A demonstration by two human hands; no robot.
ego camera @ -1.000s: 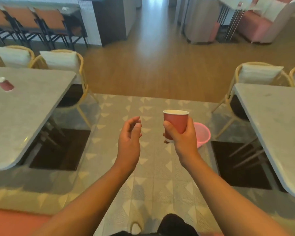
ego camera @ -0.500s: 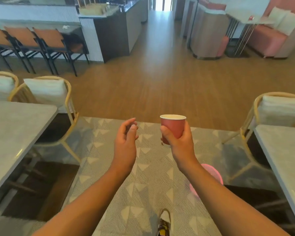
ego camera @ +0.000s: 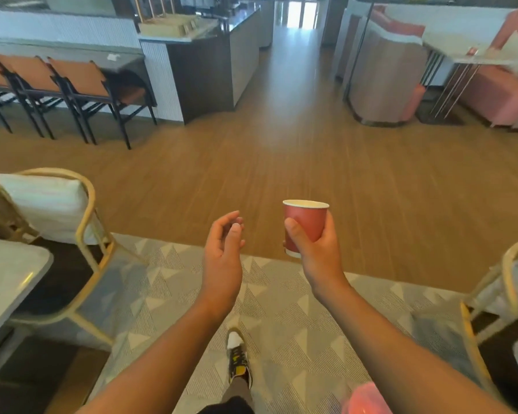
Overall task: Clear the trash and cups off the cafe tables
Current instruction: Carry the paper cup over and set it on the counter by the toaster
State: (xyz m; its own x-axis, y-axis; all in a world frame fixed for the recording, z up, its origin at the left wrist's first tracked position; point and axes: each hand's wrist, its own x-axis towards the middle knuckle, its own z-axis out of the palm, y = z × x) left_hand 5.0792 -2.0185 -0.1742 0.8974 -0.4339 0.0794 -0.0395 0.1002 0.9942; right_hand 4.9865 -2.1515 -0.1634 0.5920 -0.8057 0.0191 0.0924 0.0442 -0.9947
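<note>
Ahead, wood floor (ego camera: 281,162) past rug edge (ego camera: 174,250) (cup (ego camera: 306,222) in right hand (ego camera: 317,259))

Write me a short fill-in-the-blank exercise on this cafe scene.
1. The right hand grips a paper cup coloured ___.
2. The left hand holds ___.
3. The bin at the bottom edge of the view is ___.
Missing words: red; nothing; pink.

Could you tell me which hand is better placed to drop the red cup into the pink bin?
Right. The right hand holds the red cup upright, and the pink bin lies low on that same side, by the right forearm. The left hand is empty and farther from it.
</note>
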